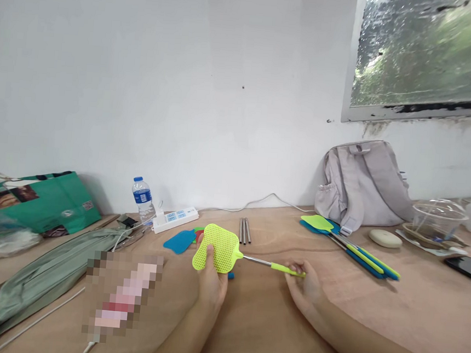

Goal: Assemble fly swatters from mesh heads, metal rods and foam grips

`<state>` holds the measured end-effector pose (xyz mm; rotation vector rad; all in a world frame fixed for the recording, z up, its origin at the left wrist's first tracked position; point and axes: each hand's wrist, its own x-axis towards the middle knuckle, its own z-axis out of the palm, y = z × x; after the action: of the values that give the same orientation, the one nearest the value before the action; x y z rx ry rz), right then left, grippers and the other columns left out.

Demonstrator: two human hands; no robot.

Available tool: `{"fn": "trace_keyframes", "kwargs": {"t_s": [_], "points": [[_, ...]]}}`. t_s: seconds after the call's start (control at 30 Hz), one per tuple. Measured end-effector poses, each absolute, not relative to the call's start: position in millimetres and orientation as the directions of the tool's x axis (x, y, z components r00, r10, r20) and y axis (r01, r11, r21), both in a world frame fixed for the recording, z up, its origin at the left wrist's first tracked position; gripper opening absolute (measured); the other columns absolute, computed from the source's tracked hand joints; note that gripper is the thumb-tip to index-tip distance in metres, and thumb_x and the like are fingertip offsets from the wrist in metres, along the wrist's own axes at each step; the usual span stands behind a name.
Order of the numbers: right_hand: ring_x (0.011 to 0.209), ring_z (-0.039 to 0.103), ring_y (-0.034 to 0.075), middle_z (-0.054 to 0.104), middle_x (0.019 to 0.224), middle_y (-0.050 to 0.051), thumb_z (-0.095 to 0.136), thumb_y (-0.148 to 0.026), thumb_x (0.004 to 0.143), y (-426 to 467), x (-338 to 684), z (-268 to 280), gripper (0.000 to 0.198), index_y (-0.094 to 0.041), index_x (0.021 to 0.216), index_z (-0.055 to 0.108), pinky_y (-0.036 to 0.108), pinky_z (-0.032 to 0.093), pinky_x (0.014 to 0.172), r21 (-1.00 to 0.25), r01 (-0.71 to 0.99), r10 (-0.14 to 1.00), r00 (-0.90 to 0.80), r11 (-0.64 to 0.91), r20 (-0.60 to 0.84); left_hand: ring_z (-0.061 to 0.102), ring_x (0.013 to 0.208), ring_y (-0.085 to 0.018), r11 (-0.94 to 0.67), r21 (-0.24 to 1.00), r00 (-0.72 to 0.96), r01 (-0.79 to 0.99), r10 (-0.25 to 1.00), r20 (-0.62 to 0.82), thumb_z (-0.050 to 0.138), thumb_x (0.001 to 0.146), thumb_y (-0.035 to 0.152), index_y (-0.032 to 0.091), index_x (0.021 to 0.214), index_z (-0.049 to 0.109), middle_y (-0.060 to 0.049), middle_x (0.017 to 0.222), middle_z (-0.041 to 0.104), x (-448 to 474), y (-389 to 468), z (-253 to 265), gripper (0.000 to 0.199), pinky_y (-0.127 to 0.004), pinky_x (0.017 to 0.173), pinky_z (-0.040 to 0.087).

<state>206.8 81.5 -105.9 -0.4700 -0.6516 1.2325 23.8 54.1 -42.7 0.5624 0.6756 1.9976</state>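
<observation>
A yellow-green fly swatter (221, 247) with a perforated head and a metal telescopic shaft is held level above the table. My left hand (212, 284) grips its head, thumb on the front and the other fingers behind. At the far end of the handle, my right hand (306, 284) is closed around the grip. Just behind the swatter lie a blue swatter head (179, 241) and parts of a green and a red one, mostly covered. Several metal tubes (245, 231) lie side by side beyond. To the right rests a pile of assembled yellow-green and blue swatters (360, 256).
A power strip (176, 219) and a water bottle (143, 198) stand near the wall. Left are a green bag (68, 203) and a grey-green cloth item (53, 276). A backpack (367, 182), a beige oval object (385, 238), a plastic bowl (438, 219) and a phone (470, 268) occupy the right.
</observation>
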Motion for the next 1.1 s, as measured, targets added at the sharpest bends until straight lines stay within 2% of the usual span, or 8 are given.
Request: {"fn": "trace_keyframes", "kwargs": {"t_s": [0.1,0.2,0.3,0.4,0.6,0.77,0.9,1.1], "points": [[0.054,0.053,0.01,0.05,0.057,-0.004,0.05,-0.019,0.068,85.5,212.0,-98.3,0.008,-0.019,0.06,0.046,0.025,0.049,0.055,-0.729,-0.676,0.994,0.041,0.105,0.104,0.059,0.096,-0.015,-0.43,0.641,-0.445,-0.636,0.883,0.15,0.051,0.081,0.02,0.034,0.115,0.049,0.0,0.115,0.058,8.0,59.9,-40.4,0.036,-0.025,0.076,0.051],[0.054,0.049,0.009,0.053,0.063,-0.004,0.056,-0.027,0.071,80.0,222.2,-85.6,0.011,-0.017,0.075,0.056,0.02,0.042,0.05,-0.931,-0.364,0.956,-0.26,0.035,0.138,0.059,0.096,-0.016,-0.439,0.634,-0.454,-0.637,0.878,0.152,0.05,0.081,0.018,0.032,0.114,0.05,-0.001,0.114,0.059,-8.6,63.9,-37.8,0.036,-0.026,0.076,0.051],[0.05,0.042,0.006,0.05,0.059,-0.006,0.061,-0.03,0.07,65.9,231.8,-72.6,0.019,-0.018,0.085,0.06,0.016,0.032,0.046,-0.958,0.059,0.8,-0.566,0.281,0.2,0.06,0.094,-0.017,-0.386,0.661,-0.415,-0.644,0.902,0.122,0.05,0.08,0.016,0.03,0.115,0.05,-0.002,0.112,0.06,-16.7,64.2,-37.5,0.037,-0.027,0.073,0.052],[0.053,0.044,0.008,0.055,0.061,-0.005,0.059,-0.031,0.072,53.5,238.1,-62.2,0.02,-0.022,0.089,0.063,0.018,0.033,0.05,-0.779,0.308,0.691,-0.692,0.546,0.21,0.059,0.095,-0.018,-0.291,0.685,-0.321,-0.668,0.943,0.087,0.053,0.078,0.018,0.025,0.116,0.049,-0.005,0.109,0.061,-15.1,61.6,-38.8,0.039,-0.028,0.076,0.051],[0.098,0.052,0.022,0.061,0.107,0.005,0.05,-0.029,0.077,80.0,294.3,-56.4,0.03,-0.026,0.105,0.059,0.035,0.038,0.085,-0.544,0.554,0.773,-0.515,0.63,0.372,0.062,0.084,-0.016,-0.364,0.764,-0.209,-0.533,0.931,0.298,0.062,0.071,0.03,0.033,0.124,0.034,-0.003,0.103,0.061,-18.1,63.7,-42.8,0.06,-0.033,0.077,0.047],[0.091,0.056,0.025,0.061,0.101,0.014,0.039,-0.033,0.081,113.7,392.5,-69.5,0.033,-0.017,0.102,0.059,0.035,0.04,0.08,-0.375,0.868,0.876,-0.126,0.325,0.466,0.053,0.056,-0.006,-0.512,0.833,-0.5,-0.209,0.788,0.359,0.062,0.067,0.021,0.026,0.108,0.049,0.003,0.079,0.059,-35.8,77.5,-53.0,0.043,-0.02,0.06,0.043],[0.076,0.058,0.026,0.064,0.081,0.016,0.041,-0.025,0.079,119.7,433.5,-78.0,0.025,-0.017,0.076,0.064,0.034,0.039,0.068,-0.236,0.968,0.911,0.026,0.079,0.412,0.042,0.048,-0.004,-0.518,0.845,-0.602,-0.13,0.719,0.348,0.056,0.063,0.012,0.022,0.094,0.051,0.007,0.067,0.051,-40.9,82.8,-58.6,0.032,-0.017,0.051,0.037],[0.067,0.059,0.023,0.065,0.07,0.012,0.043,-0.023,0.076,120.6,436.7,-80.6,0.026,-0.019,0.059,0.062,0.03,0.038,0.059,-0.223,0.969,0.94,-0.023,0.104,0.341,0.041,0.048,-0.004,-0.505,0.846,-0.608,-0.172,0.73,0.313,0.052,0.058,0.012,0.02,0.082,0.047,0.008,0.064,0.05,-40.0,85.4,-62.0,0.026,-0.017,0.049,0.033]]}}
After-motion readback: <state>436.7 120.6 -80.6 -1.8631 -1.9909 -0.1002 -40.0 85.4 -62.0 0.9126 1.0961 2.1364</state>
